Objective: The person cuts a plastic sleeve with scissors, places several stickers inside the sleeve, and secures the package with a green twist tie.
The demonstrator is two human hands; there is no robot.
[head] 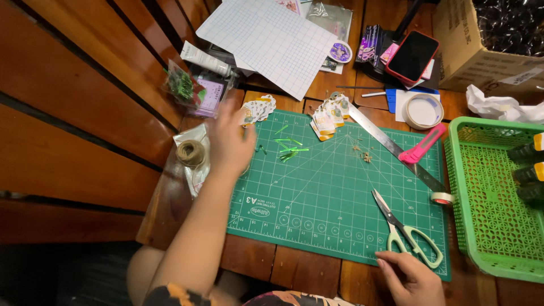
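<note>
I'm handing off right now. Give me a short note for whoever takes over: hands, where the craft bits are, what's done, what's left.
Left hand: open, reaching over the cutting mat's upper left corner, by the small printed cards; motion-blurred.
Right hand: empty, resting at the mat's near edge beside the scissors.
On the mat: cut green strips, more cards, metal ruler, pink cutter. Twine spool lies left of it.
Done: strips cut. Left: nothing assembled yet.

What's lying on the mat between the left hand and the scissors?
In the head view, loose green strips lie near the left hand; beyond them, bare cutting mat up to the scissors.
</note>
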